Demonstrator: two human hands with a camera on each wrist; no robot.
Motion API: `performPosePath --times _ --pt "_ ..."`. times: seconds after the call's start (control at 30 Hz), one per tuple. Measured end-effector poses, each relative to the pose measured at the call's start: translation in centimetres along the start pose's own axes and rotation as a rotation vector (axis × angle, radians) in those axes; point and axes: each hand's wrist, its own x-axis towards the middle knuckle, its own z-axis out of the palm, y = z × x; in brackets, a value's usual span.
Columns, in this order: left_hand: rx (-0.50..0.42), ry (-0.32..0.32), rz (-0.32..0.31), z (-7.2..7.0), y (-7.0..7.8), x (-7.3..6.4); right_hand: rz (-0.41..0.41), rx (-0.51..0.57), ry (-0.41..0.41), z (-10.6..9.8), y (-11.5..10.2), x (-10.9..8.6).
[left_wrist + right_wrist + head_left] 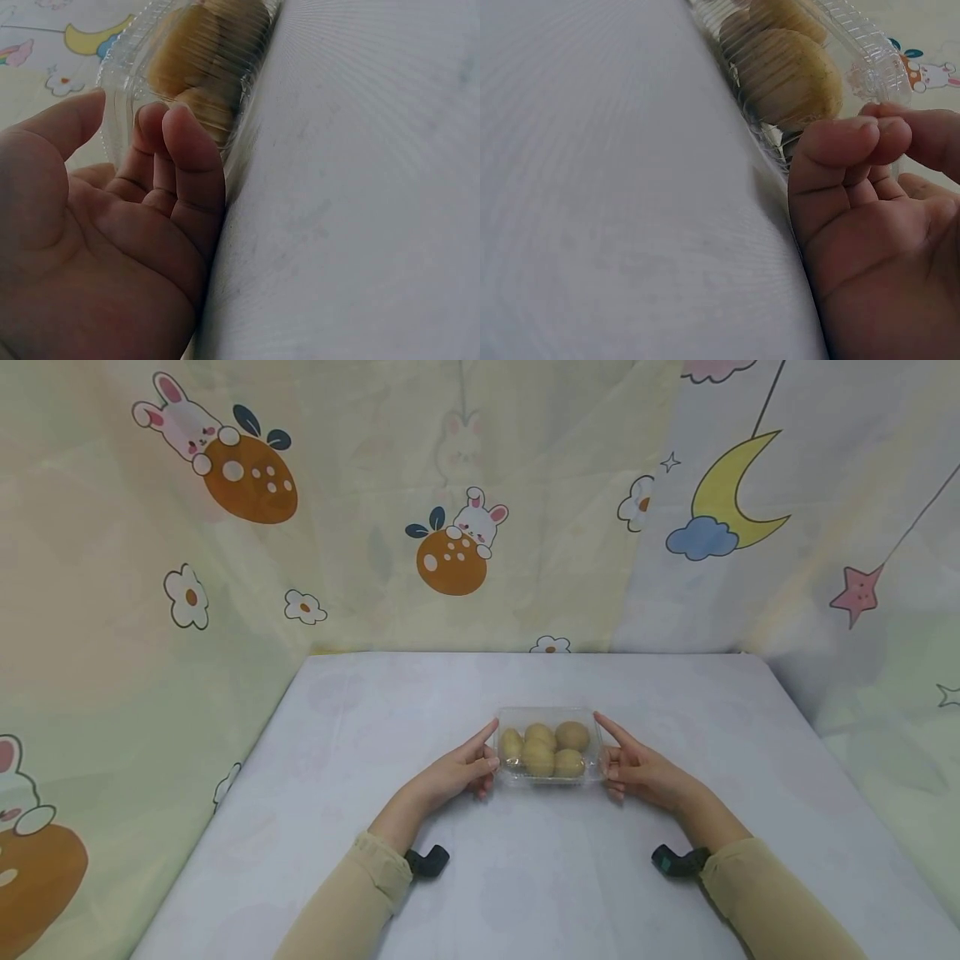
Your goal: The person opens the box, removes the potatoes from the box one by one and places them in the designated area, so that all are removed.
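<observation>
A clear plastic box [551,779] lies on the white table, with several rounded yellow-brown items [572,736] inside that look like small potatoes. At its left end is my left hand [450,775], index finger stretched along the side, thumb and curled fingers at the rim. My right hand [651,774] mirrors it at the right end. In the left wrist view, the rim of the box [112,131] runs between the thumb and fingers of that hand [112,232]. Thumb and fingertips of the right hand [877,232] meet at the rim in the right wrist view.
The white-covered table [525,877] extends around the box. A printed cloth [360,527] with rabbits, flowers and a moon hangs behind and along both sides. Each wrist carries a small black device, one at the left [429,862] and one at the right [678,862].
</observation>
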Motion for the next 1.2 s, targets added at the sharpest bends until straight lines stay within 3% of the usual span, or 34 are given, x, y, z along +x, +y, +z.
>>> performPosePath --times 0.27,0.57,0.8,1.2 --pt "0.004 0.001 0.0 0.0 0.0 0.0 0.039 0.043 0.029 0.3 -0.2 0.0" --pt "0.003 -0.004 0.005 0.1 0.4 -0.1 0.023 0.083 0.009 0.4 -0.2 0.0" --pt "0.005 -0.006 0.005 0.0 0.3 -0.2 0.033 0.063 0.067 1.1 -0.4 0.1" --pt "-0.008 0.0 0.005 0.0 0.2 -0.2 0.035 -0.053 0.067 1.0 -0.7 0.2"
